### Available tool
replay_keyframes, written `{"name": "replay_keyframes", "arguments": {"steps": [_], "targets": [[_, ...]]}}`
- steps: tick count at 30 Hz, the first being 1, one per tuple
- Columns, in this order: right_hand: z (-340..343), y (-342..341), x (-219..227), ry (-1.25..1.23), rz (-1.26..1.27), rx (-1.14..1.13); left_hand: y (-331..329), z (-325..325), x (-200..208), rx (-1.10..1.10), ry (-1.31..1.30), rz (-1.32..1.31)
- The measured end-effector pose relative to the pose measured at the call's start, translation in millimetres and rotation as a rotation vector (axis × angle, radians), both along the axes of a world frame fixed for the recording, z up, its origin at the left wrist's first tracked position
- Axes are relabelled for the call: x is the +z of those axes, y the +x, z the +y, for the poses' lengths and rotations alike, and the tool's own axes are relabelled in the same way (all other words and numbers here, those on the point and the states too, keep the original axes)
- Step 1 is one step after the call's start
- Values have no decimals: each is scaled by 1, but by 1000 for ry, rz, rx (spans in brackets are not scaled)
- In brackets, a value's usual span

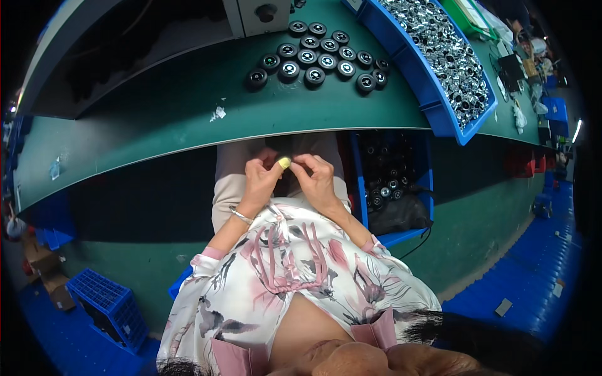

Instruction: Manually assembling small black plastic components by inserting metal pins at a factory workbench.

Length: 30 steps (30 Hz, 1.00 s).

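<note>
Both hands meet over my lap, just below the front edge of the bench. My left hand point(261, 178) is closed, its thumb tip wrapped in something yellow point(285, 163). My right hand point(316, 180) pinches close beside that thumb, fingers bent. Whatever sits between the fingertips is mostly hidden; only a small dark patch shows there. On the green bench point(175, 100) beyond the hands lie several black round wheel-like parts point(307, 57) with shiny centres, loosely grouped.
A blue tray point(448, 119) heaped with small shiny silver pieces point(448, 56) stands at the bench's right. Below it, right of my knees, a blue bin point(401, 237) holds more black round parts point(385, 188). A machine frame point(260, 19) rises at back left. White scraps point(217, 113) lie on the bench.
</note>
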State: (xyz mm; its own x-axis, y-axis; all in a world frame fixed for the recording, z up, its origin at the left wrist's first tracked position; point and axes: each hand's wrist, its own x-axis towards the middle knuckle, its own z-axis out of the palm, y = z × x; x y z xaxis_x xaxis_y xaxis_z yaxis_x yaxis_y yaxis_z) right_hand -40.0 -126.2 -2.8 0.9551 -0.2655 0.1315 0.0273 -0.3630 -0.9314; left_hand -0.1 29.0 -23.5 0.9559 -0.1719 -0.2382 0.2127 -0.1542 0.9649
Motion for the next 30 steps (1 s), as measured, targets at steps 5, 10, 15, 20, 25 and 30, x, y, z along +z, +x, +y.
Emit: {"name": "replay_keyframes", "arguments": {"steps": [5, 10, 15, 20, 25, 30], "targets": [[8, 0, 17, -127, -28, 40, 10, 14, -10, -93, -48, 198], [3, 6, 11, -81, -30, -48, 6, -14, 36, 56, -695, 275], [2, 3, 8, 514, 155, 8, 3, -5, 28, -117, -328, -29], [1, 1, 17, 504, 105, 17, -2, -11, 41, -80, -218, -153], [-3, 3, 18, 695, 138, 28, -4, -14, 41, -43, -121, -192], [-3, 5, 21, 707, 93, 10, -2, -19, 51, -90, -414, -12]]}}
